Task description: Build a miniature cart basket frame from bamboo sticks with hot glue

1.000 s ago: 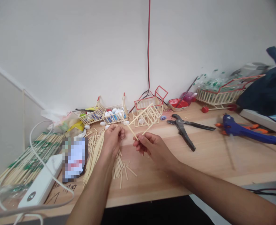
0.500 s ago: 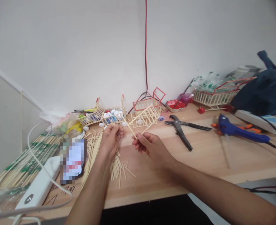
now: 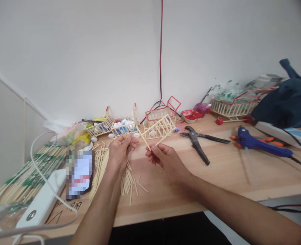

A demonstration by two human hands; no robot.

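My right hand [image 3: 165,160] pinches the near corner of a frame of thin wooden sticks [image 3: 144,137], which slants up and away from the fingers. To its left, my left hand [image 3: 121,149] is closed with thumb and fingertips together; whatever it may hold is too small to make out. The two hands are a little apart above the wooden table. Below and beside the left wrist lie loose short sticks [image 3: 126,183] and a pile of longer sticks [image 3: 98,175]. Behind the held frame stands a stick cart with a red rim [image 3: 159,114], partly covered by it.
Pliers [image 3: 195,141] and a blue glue gun [image 3: 263,143] lie to the right. Stick baskets [image 3: 125,127] with bottle caps stand at the back, near a red paint dish [image 3: 191,115]. A phone [image 3: 79,175], power strip [image 3: 43,200] and bundled skewers [image 3: 35,170] are at left.
My left hand has shifted slightly to the right, its fingers still together. My right hand keeps its pinch on the stick frame, which has barely moved.
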